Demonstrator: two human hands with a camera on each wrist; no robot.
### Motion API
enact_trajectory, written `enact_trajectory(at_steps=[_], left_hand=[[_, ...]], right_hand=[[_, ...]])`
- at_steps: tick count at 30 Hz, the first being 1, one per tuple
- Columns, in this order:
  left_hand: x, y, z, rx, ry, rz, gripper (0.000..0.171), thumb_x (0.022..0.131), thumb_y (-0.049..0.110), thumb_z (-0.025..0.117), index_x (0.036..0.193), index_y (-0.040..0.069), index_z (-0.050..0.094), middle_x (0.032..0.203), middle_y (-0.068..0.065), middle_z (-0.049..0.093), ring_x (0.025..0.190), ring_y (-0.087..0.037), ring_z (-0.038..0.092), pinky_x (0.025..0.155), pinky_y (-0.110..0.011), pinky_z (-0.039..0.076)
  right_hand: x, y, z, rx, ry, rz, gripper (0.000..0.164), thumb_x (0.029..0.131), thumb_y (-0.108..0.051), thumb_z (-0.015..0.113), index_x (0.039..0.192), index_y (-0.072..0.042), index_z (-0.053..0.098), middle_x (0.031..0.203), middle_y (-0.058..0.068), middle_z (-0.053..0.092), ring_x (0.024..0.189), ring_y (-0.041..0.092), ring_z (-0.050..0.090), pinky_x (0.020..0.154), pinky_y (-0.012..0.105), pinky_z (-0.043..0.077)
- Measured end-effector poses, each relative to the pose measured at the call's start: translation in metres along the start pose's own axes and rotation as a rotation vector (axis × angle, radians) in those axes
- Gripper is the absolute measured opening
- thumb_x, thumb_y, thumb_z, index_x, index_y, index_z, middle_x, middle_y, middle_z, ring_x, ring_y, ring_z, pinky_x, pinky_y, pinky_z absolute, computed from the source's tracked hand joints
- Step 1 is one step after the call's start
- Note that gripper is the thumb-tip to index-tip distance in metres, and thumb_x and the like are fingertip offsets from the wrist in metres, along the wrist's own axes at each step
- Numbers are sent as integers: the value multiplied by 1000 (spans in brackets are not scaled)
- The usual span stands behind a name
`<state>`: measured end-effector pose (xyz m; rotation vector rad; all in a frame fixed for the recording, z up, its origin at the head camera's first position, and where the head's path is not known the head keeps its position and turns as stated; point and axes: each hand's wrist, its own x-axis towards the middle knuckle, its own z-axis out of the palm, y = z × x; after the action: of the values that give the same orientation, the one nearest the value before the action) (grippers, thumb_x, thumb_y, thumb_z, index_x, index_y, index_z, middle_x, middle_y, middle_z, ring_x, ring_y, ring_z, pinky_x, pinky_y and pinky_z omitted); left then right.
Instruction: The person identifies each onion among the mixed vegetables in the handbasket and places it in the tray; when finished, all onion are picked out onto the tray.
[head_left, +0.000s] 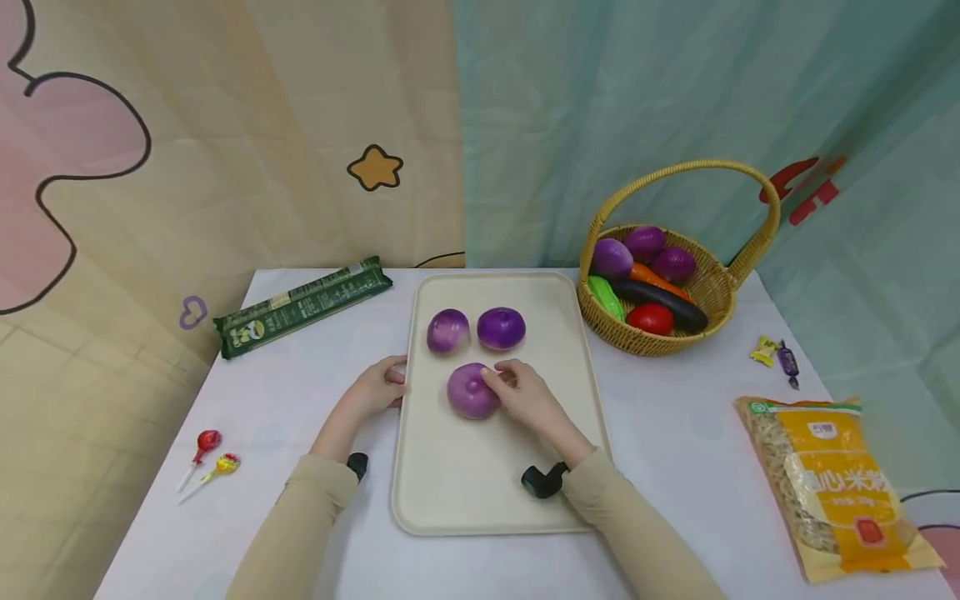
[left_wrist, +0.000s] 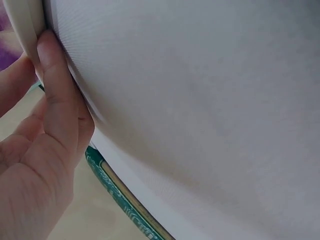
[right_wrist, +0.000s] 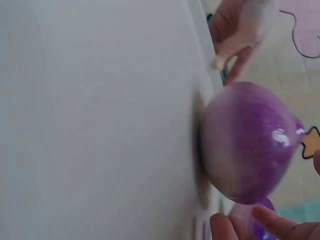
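My left hand [head_left: 377, 387] holds the left rim of a cream tray [head_left: 495, 492]; the left wrist view shows its fingers [left_wrist: 57, 95] at that edge. Near the tray's middle sits a purple onion [head_left: 471, 392]. My right hand [head_left: 527, 398] is at the onion's right side, its thumb over the top in the head view. In the right wrist view the onion [right_wrist: 250, 145] rests on the tray, with fingertips [right_wrist: 267, 217] close to its side and the thumb apart from it. Farther back on the tray lie a paler purple onion [head_left: 447, 332] and a darker one [head_left: 501, 328].
Behind the tray's right side stands a wicker basket [head_left: 637, 340] with onions, an eggplant, a tomato and other vegetables. A green packet [head_left: 303, 307] lies back left, two lollipops [head_left: 207, 442] front left. Wrapped candies [head_left: 765, 350] and a yellow noodle bag [head_left: 840, 483] are at right.
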<state>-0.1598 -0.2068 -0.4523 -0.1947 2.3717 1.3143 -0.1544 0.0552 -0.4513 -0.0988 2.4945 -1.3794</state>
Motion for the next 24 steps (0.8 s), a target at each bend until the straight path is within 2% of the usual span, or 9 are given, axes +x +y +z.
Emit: enact_trajectory(at_steps=[3, 6, 14, 17, 20, 24], left_hand=[[-2, 0, 0, 6, -3, 4, 57, 96, -2, 54, 149, -3, 35, 111, -23, 54, 92, -25, 63, 80, -34, 61], [-3, -1, 0, 6, 2, 13, 56, 96, -2, 54, 149, -3, 35, 111, -22, 54, 91, -25, 63, 81, -34, 61], [-2, -1, 0, 1, 10, 10, 56, 95, -3, 54, 148, -4, 36, 111, -24, 55, 90, -24, 63, 79, -33, 61], [-1, -1, 1, -7, 6, 15, 56, 95, -3, 55, 148, -5, 37, 110, -23, 56, 90, -24, 63, 79, -33, 61], [0, -2, 1, -15, 1, 18, 56, 94, -2, 55, 148, -4, 37, 109, -22, 55, 89, -23, 63, 79, -33, 61], [0, -3, 0, -22, 4, 9, 56, 94, -2, 56, 148, -3, 37, 108, -20, 55, 88, -22, 63, 79, -33, 61]], right_hand=[[-1, -2, -26, 8, 26, -16, 55, 98, -45, 55, 135, -4, 54, 133, 17, 59, 122, 34, 57, 101, 47, 51], [2, -3, -64, 45, 85, -27, 53, 100, -41, 55, 137, -4, 52, 136, 19, 56, 124, 36, 55, 102, 48, 51], [22, -1, -164, -9, 370, -67, 60, 97, -48, 56, 137, -2, 52, 135, 21, 56, 125, 35, 53, 108, 50, 45], [34, -5, -195, -7, 441, -72, 65, 96, -49, 57, 139, -2, 49, 137, 21, 54, 127, 34, 51, 109, 48, 44], [49, -9, -220, -34, 471, -85, 69, 94, -48, 60, 143, -2, 45, 141, 22, 51, 129, 35, 49, 109, 48, 44], [70, -12, -242, -118, 454, -117, 72, 92, -45, 64, 146, -2, 42, 144, 23, 47, 133, 38, 45, 111, 54, 40]])
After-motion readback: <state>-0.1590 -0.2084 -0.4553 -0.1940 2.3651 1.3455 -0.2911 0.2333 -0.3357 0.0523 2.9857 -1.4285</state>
